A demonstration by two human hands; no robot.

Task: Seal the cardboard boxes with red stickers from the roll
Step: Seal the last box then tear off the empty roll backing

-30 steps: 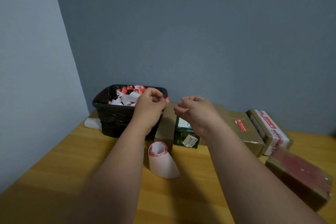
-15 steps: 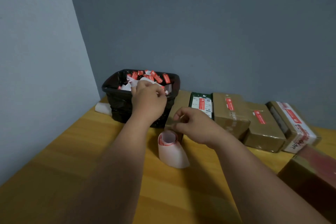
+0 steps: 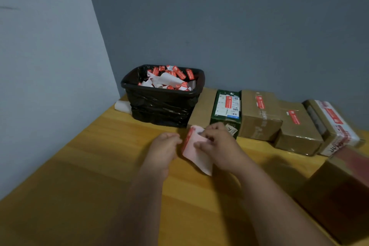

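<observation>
Two bare forearms reach in from the near edge; no sleeves reach the wrists; the left hand [image 3: 165, 150] and right hand [image 3: 217, 146] wear no gloves, rings or watch.

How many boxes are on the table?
6: five in a row along the wall, plain cardboard box, green box, taped box, lower box, white-labelled box; one blurred box at near right.

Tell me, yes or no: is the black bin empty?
No: the black bin holds a heap of white backing paper and red stickers up to its rim.
</observation>
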